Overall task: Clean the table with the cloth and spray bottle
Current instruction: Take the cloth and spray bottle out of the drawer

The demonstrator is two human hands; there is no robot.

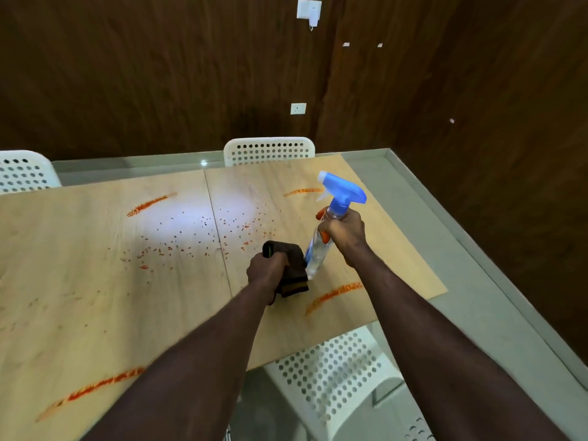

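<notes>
The left hand (266, 269) is seen with its fingers (273, 256) curled tight round a folded brown cloth (294, 273), which is held bunched up over the wooden surface (95, 281); whether the cloth is actually pressed onto the wood can't be told. The right hand (345, 230) is wrapped round the neck of the spray bottle (342, 194), its fingers (327, 226) closed fully just under the blue trigger head. The bottle is tilted, its long axis running from the clear base down by the cloth up and away to the right, and the white nozzle is pointed left across the surface. The base is just beside the cloth, maybe touching it. Both hands are kept toward the right end, with the right edge and the near edge not far off. Loads of open room is left to the left, where red crumbs (197, 237) are scattered and orange smears (151, 203) are streaked; one more smear (334, 292) is found just nearside of the cloth. White perforated chairs (269, 151) are tucked in at the far and near sides
</notes>
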